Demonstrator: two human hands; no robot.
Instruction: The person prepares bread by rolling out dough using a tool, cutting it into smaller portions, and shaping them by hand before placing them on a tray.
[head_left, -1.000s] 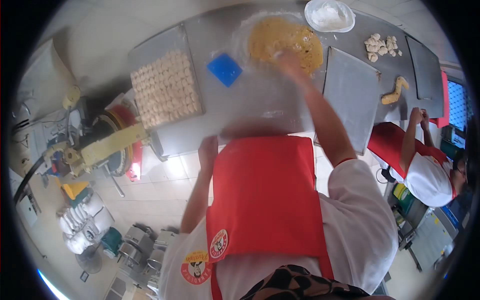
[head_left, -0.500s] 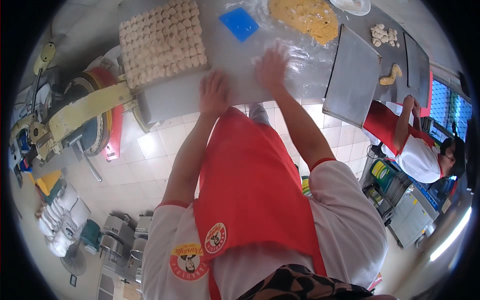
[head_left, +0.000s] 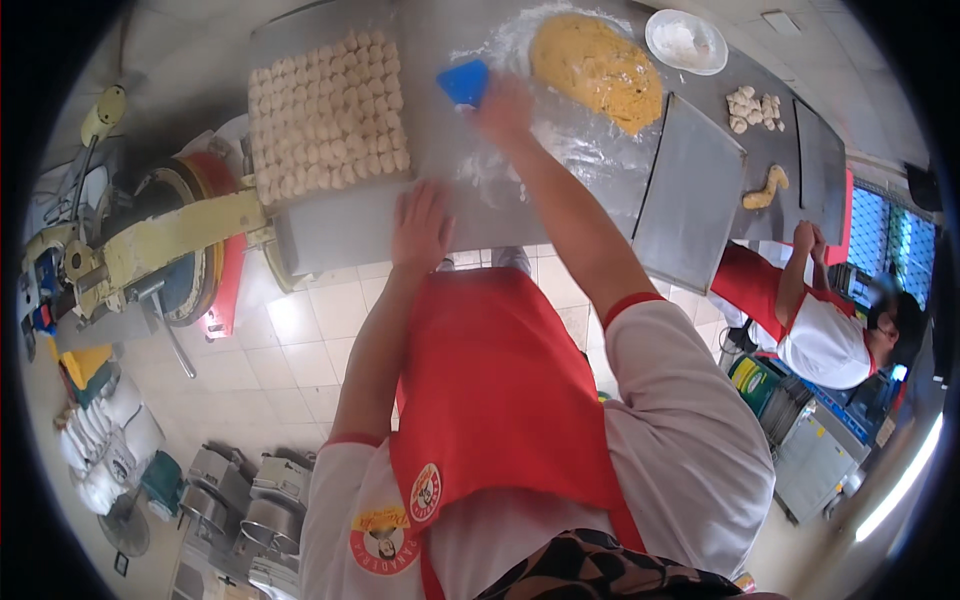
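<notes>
Floury steel table (head_left: 310, 235) | blue scraper (head_left: 463, 83) just left of my right grip (head_left: 503, 108), which blurs at its edge; I cannot tell if clamped | my left grip (head_left: 422, 222) nearer me, fingers apart | scraper looks light, stiff, maybe flour-slick; best taken along one straight edge

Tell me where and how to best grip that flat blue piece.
I'd pinch the blue piece by its right edge, coming from the right: it looks flat and straight-edged, with no handle visible, and the right hand is at that side, though blurred.
</notes>
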